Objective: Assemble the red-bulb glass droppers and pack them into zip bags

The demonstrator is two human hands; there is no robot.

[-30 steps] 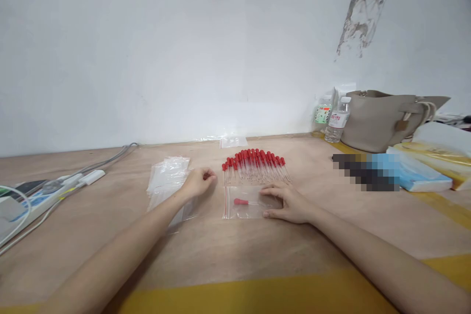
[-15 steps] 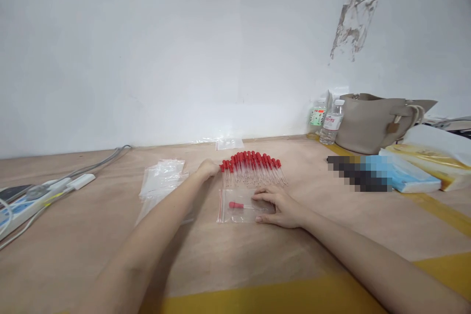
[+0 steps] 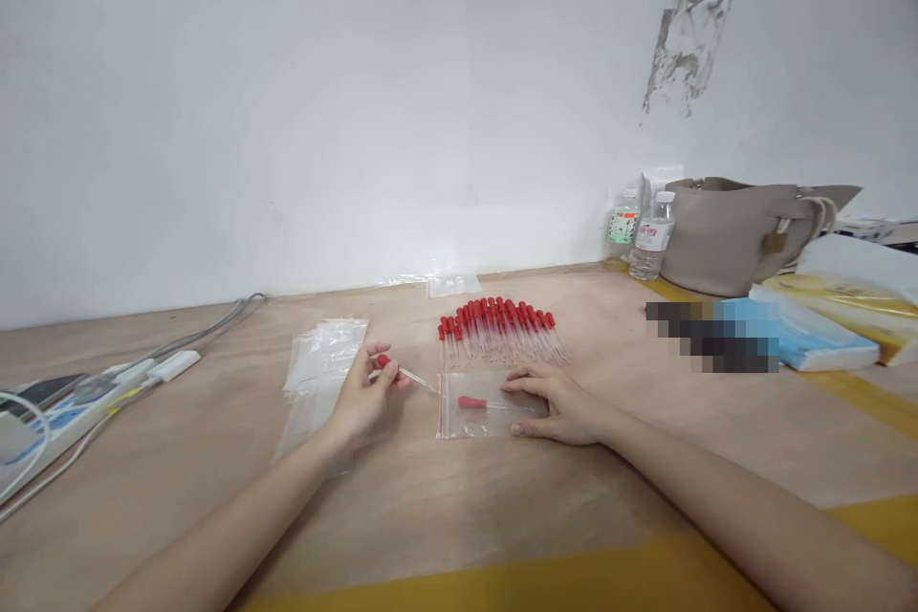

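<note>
My left hand (image 3: 365, 392) pinches a dropper (image 3: 416, 379) by its red rubber bulb, the clear tube pointing right toward a zip bag's red-striped edge. That clear zip bag (image 3: 473, 428) lies flat on the table, with one red-bulbed dropper (image 3: 471, 402) inside it. Over the bag's right end rests my right hand (image 3: 549, 404), thumb and fingers apart and touching the plastic, partly covering the tube inside. Just behind the bag, several red-bulbed droppers (image 3: 506, 320) are fanned out, bulbs toward the wall. A stack of clear zip bags (image 3: 326, 354) lies beside and under my left hand.
Another clear bag (image 3: 453, 285) lies against the wall. At left are a power strip (image 3: 68, 421) and grey cables (image 3: 215, 325). Two plastic bottles (image 3: 651, 244), a grey-beige handbag (image 3: 724, 239) and a blue-and-white pack (image 3: 824, 339) stand or lie at right.
My left hand has moved from the left end of the dropper row back toward me and left, bringing one dropper with it. My right hand stays on the bag.
</note>
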